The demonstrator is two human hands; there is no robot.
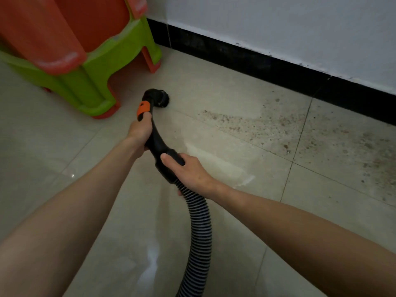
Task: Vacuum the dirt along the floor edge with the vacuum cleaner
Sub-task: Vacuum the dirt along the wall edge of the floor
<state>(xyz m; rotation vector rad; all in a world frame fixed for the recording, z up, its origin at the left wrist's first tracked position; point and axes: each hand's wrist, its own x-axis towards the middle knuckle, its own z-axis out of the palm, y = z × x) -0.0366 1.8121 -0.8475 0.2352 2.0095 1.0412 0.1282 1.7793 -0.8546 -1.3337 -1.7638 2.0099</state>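
A black vacuum handle (156, 144) with an orange button (143, 108) curves down to a round brush nozzle (161, 99) that sits on the tiled floor. My left hand (138, 133) grips the handle just below the orange button. My right hand (188, 170) grips the handle's lower end, where the ribbed grey-black hose (198, 228) joins it. Brown dirt (278, 129) lies scattered over the tiles to the right of the nozzle, along the black skirting board (267, 65).
Stacked green and orange plastic stools (70, 61) stand at the upper left, close to the nozzle. A white wall (289, 24) rises above the skirting. The hose trails off the bottom edge. Beige tiles (235, 168) with grout lines cover the floor.
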